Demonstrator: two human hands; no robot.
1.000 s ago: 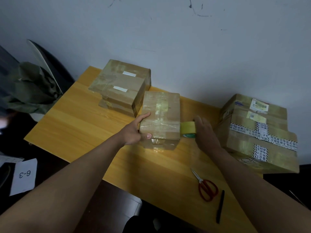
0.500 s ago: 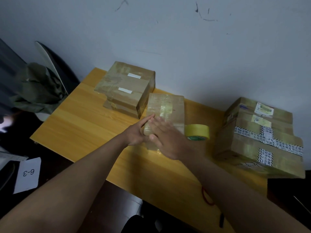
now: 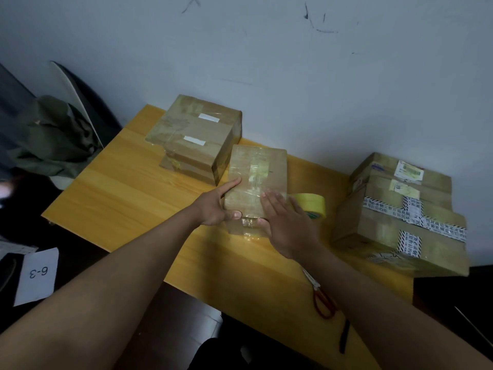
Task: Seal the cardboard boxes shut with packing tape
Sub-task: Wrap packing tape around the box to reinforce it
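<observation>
On table [image 3: 128, 188], left hand [image 3: 213, 208] gripping box [image 3: 262, 169], right hand [image 3: 286, 222] flat on it, one tape roll [image 3: 312, 202]

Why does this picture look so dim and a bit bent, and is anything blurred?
Head view: the light is low and flat, so colours look muddy; clear tape on the small box glints faintly; the wide lens bows the table edges; the right-hand box stack smears slightly at its near corner, while the left hand and right hand look fairly sharp.

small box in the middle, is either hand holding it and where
The left hand grips the small box at its near left corner; the right hand lies flat on its top, pressing, not gripping.
</observation>
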